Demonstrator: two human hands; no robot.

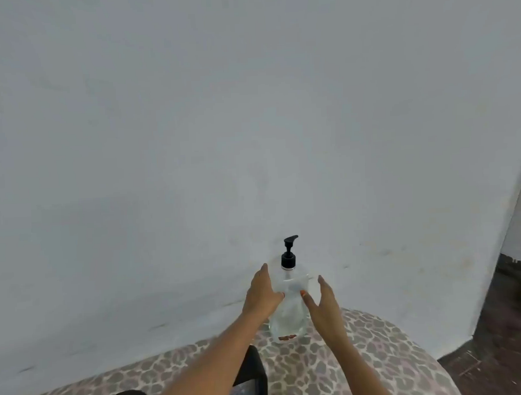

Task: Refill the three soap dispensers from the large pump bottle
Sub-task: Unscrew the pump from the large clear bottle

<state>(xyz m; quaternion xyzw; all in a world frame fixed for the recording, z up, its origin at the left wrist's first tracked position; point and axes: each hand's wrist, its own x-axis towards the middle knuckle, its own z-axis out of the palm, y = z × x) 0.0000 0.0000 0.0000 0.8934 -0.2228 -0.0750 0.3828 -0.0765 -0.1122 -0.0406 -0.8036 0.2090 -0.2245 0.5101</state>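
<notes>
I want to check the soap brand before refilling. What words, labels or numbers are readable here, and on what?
Pump bottle, reddish-brown mark near its base: too blurred to read.
Black pump head: no text visible.
Nothing else in view carries readable text.

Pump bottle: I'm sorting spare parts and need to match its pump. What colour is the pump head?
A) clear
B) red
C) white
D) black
D: the pump head on the clear bottle is black and stands out against the white wall behind it.
</notes>
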